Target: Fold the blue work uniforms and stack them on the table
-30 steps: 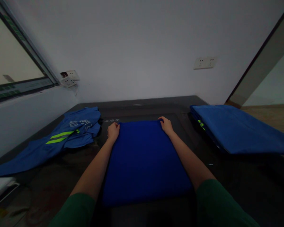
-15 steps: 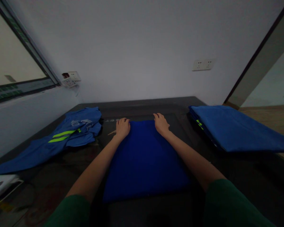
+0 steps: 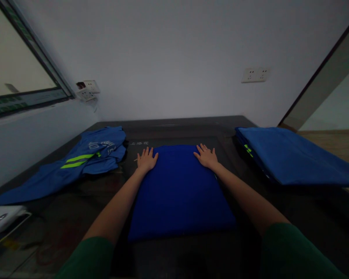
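Note:
A deep-blue folded cloth (image 3: 182, 193) lies flat in front of me on the dark table (image 3: 174, 255). At its far left corner rests my left hand (image 3: 147, 159), palm down with the fingers spread. My right hand (image 3: 207, 155) lies flat on the far right corner, fingers also spread apart. Neither hand grips anything. The cloth's far edge runs between my two hands, and its near edge faces me. Whether it is a garment, I cannot tell.
To the left lies a rumpled blue garment (image 3: 104, 149) with yellow-green stripes and white lettering. A folded blue stack (image 3: 296, 155) is on the right. A white device (image 3: 6, 217) with a cable sits at the near left. The wall (image 3: 174, 69) stands behind the table.
My fingers have gone from curled at the cloth's far corners to spread flat. The right hand has shifted slightly right, and the far edge looks wider. The camera view has moved a little.

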Tool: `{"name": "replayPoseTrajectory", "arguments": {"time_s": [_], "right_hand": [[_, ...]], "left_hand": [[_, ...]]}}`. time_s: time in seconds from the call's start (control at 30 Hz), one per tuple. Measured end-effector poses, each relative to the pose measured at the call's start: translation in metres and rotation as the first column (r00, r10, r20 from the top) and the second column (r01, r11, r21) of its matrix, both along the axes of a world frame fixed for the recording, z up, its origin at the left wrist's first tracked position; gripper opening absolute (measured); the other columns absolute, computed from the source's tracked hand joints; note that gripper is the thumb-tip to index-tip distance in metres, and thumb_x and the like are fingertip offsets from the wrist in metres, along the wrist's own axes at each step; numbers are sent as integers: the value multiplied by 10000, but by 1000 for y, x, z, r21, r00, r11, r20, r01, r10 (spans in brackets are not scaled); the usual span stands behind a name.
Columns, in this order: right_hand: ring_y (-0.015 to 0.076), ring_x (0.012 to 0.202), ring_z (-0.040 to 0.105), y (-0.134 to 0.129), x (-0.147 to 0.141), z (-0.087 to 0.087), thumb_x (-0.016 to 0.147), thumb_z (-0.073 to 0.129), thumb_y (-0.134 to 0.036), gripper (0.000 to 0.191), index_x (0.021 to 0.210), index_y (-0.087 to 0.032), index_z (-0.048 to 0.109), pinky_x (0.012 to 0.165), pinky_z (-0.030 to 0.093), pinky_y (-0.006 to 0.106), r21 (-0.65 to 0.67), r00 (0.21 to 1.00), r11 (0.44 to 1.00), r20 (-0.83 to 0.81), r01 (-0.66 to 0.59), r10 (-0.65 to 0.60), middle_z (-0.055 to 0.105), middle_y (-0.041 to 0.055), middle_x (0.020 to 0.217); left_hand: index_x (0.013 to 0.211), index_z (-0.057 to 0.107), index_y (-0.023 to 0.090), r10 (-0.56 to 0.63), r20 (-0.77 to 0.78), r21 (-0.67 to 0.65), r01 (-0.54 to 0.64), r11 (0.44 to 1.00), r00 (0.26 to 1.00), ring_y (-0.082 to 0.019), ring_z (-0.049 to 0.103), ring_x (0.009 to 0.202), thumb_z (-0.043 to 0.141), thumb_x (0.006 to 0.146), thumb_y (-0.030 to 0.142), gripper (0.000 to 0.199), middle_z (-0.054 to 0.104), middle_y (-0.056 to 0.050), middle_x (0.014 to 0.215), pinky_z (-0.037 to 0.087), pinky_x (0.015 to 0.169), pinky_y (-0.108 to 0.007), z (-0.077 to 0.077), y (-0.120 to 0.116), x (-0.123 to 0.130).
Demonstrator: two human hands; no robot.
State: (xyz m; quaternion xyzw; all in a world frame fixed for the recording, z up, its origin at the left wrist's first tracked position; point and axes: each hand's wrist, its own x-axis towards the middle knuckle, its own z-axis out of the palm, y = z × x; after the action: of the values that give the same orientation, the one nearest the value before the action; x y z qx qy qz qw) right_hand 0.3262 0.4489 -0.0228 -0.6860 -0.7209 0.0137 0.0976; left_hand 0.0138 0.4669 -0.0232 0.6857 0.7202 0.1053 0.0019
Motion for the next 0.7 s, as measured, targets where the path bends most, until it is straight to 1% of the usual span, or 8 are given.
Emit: {"name": "replayPoseTrajectory", "arguments": {"time_s": [0.1,0.2,0.27,0.33,0.43,0.5,0.6,0.7], "right_hand": [[280,1447,104,-8,-4,5,977,240,-480,614,1485,-138,286,1119,37,596,60,997,998,-66,35,-31,221,123,1560],[282,1424,164,-28,-1,12,968,321,-354,540,1405,-47,402,1136,56,528,240,967,969,-255,59,4,326,198,1503],[279,1371,279,-51,7,18,943,374,-308,499,1351,-31,456,1130,162,467,320,928,946,-366,55,70,423,218,1431],[252,1237,453,-83,19,22,913,427,-303,463,1310,-74,493,1057,324,398,332,904,943,-407,16,128,550,182,1298],[205,868,619,-144,40,21,878,474,-351,417,1247,-163,517,803,489,342,284,860,957,-476,-49,185,663,84,976],[196,749,613,-184,50,16,853,504,-399,436,1233,-184,507,706,492,332,162,745,981,-641,-109,188,643,44,835],[185,729,604,-228,54,6,809,556,-459,496,1224,-197,491,670,479,311,-8,588,980,-801,-200,113,604,11,771],[180,746,602,-247,50,-3,769,604,-498,562,1235,-209,478,672,475,305,-86,497,970,-867,-227,40,602,11,812]], "left_hand": [[1472,310,76,24,4,95,-25,995,1000,-304,169,1437,247,943,508,686,236,-148,1545,72,1152,-554,7,-11,9],[1428,348,-5,-53,71,261,32,965,996,-307,225,1414,313,948,386,620,304,-211,1506,61,1160,-511,22,-33,8],[1404,390,12,-118,124,299,76,951,985,-303,332,1359,347,938,340,572,382,-211,1461,174,1142,-476,32,-57,-3],[1358,465,62,-169,183,239,123,963,968,-273,504,1216,386,916,341,528,534,-181,1331,362,1042,-400,38,-89,-21],[1338,485,106,-231,394,5,250,968,890,-240,655,883,427,875,433,570,686,-114,998,501,800,-335,35,-154,-47],[1363,456,119,-213,514,-69,288,955,831,-237,656,774,448,841,507,650,686,-80,885,508,723,-335,28,-198,-59],[1399,407,125,-146,614,-94,255,962,776,-224,647,757,484,805,546,732,674,-54,842,509,728,-336,15,-249,-64],[1396,420,156,-140,683,-29,218,976,717,-218,644,859,538,760,547,757,669,-58,927,504,811,-335,4,-272,-60]]}}
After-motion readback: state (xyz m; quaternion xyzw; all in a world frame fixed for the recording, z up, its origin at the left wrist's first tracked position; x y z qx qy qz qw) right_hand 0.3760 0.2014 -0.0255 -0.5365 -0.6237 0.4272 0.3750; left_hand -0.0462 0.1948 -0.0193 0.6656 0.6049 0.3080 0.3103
